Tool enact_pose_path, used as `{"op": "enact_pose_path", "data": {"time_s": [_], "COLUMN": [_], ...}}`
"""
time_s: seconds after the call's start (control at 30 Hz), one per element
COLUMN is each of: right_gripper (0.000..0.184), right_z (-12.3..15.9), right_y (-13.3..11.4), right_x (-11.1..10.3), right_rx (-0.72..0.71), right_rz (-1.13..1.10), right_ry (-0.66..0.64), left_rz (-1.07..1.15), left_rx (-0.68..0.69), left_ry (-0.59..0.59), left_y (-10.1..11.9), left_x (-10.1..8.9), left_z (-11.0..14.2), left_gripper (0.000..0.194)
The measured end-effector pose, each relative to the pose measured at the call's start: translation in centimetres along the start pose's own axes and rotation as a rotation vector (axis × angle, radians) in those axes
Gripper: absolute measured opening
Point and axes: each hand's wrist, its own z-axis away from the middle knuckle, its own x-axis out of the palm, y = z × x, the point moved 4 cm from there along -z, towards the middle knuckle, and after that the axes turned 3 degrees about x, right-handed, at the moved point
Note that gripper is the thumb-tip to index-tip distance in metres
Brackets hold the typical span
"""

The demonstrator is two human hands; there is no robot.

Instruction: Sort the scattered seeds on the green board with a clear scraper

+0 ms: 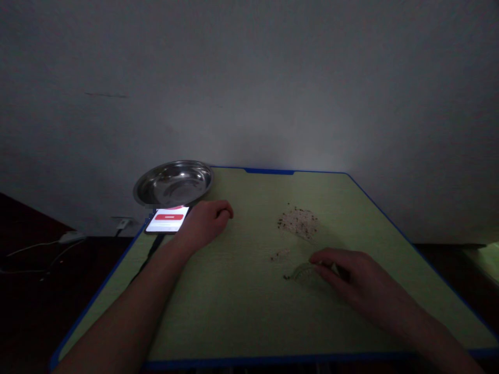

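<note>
My right hand [351,272] pinches a small, pale, see-through curved piece [303,271] between thumb and fingertips, low over the table. What kind of thing it is, I cannot make out in the dim light. A few dark bits [286,277] lie at its left end. Beyond that hand is a loose pile of pale grains [299,223] mixed with dark specks. A smaller scatter of grains [280,254] lies between pile and hand. My left hand [208,221] rests closed on the table at the left, fingers curled, with nothing seen in it.
A shiny metal basin [175,184] stands at the table's back left corner. In front of it lies a lit phone [168,219] with a dark cable [150,252], partly behind my left hand. The table [237,311] has a blue edge and stands against a grey wall [249,78].
</note>
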Motion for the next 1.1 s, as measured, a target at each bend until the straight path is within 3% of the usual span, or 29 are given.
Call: {"op": "enact_pose_path", "data": {"time_s": [0.27, 1.1], "right_gripper": [0.022, 0.018], "right_z": [-0.7, -0.8], "right_y": [0.0, -4.1], "right_x": [0.3, 3.0], "right_rx": [0.005, -0.137], "right_rz": [0.052, -0.045], "right_ry": [0.048, -0.099], "left_rz": [0.001, -0.009], "left_rx": [0.000, 0.028], "left_ry": [-0.011, 0.013], "left_y": [-0.2, 0.0], "left_x": [0.1, -0.1], "left_z": [0.0, 0.0], "left_gripper": [0.031, 0.030]}}
